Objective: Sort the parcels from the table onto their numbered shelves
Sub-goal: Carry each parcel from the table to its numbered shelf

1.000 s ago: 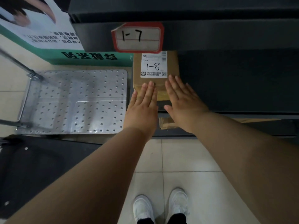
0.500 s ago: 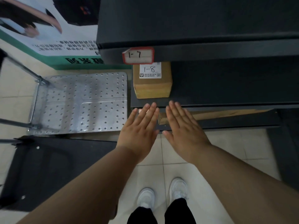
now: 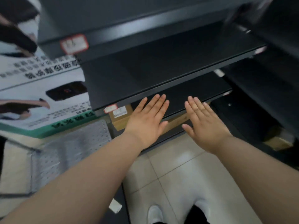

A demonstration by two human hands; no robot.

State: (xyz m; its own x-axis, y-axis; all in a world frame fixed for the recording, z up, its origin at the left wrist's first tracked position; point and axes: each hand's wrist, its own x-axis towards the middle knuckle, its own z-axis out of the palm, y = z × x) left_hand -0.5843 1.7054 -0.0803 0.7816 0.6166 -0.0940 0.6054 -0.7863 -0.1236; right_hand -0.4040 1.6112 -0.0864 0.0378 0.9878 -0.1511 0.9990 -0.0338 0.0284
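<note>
1. Left hand (image 3: 145,120), centre of frame: flat, fingers straight and close together, holding nothing.
2. Right hand (image 3: 205,122), just right of centre: likewise flat and empty.
3. Parcel (image 3: 120,122) (brown box, white label upward) sits low in the shelf rack (image 3: 161,87), left of centre, under a red-bordered tag (image 3: 110,108); the tag's number is too blurred to read.
4. Judgement: the parcel appears shelved, label up for checking against the tag. Empty hands are free for the next one.

Both hands have come off the parcel (image 3: 120,118) they were pushing. The left hand (image 3: 146,122) now hangs flat just right of it, and the right hand (image 3: 204,125) is farther right, the two spread apart. More shelves (image 3: 161,65) above the parcel have come into sight.
</note>
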